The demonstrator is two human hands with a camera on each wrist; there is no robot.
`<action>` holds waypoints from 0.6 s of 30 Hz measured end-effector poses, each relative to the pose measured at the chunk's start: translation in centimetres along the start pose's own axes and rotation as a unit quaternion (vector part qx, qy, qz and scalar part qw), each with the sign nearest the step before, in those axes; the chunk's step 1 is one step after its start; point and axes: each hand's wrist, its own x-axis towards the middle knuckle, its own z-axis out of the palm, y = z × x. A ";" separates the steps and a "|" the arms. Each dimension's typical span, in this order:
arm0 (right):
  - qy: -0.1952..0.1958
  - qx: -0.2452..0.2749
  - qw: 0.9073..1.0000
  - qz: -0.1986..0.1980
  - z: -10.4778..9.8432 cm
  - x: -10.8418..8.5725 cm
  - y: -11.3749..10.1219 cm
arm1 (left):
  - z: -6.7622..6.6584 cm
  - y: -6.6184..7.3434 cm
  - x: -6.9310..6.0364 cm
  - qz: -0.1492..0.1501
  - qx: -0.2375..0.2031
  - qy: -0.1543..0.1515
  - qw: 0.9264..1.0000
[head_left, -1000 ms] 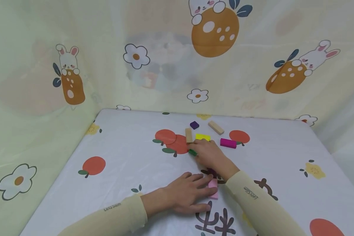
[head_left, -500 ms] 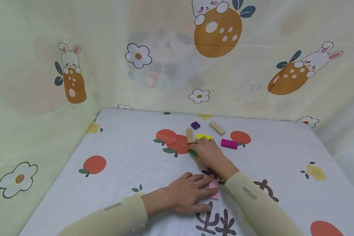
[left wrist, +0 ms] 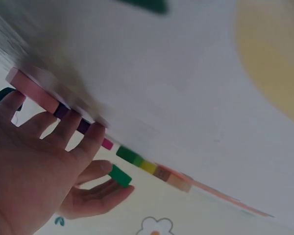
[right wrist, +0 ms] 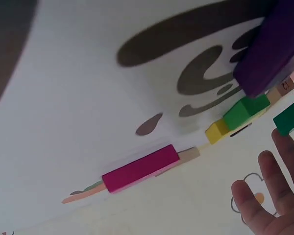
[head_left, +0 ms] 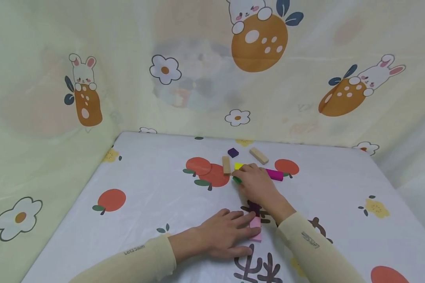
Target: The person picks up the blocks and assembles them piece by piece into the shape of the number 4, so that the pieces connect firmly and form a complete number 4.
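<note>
My left hand (head_left: 228, 234) rests flat with spread fingers, fingertips touching the pink block (head_left: 255, 223) and the end of the dark purple block (head_left: 254, 207) lined up against it. My right hand (head_left: 256, 184) pinches a green block (head_left: 237, 179) between thumb and fingers, shown raised off the table in the right wrist view (right wrist: 290, 117). Another green block (right wrist: 246, 111) lies on the table beside the yellow block (right wrist: 217, 131). In the head view my right hand hides that second green block and part of the yellow one.
Beyond my right hand lie a magenta block (head_left: 274, 175), a plain wooden block (head_left: 259, 155) and a small dark purple piece (head_left: 233, 152). A second wooden block (head_left: 226, 166) lies just to its left. A patterned curtain (head_left: 198, 98) rises behind the table (head_left: 152, 177).
My right hand has lifted the green block and shifted slightly to the right, now covering more of the yellow block and one end of the magenta block. My left hand has stayed in place.
</note>
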 end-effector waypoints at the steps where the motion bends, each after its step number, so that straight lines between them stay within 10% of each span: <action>1: 0.002 -0.001 1.000 0.004 -0.1 -0.1 0.1 | 0.0 0.0 0.0 0.000 -0.002 -0.001 1.000; 18: 0.027 -0.036 0.998 0.045 -0.9 -3.2 1.8 | 0.1 -0.1 0.1 0.003 0.000 -0.001 1.000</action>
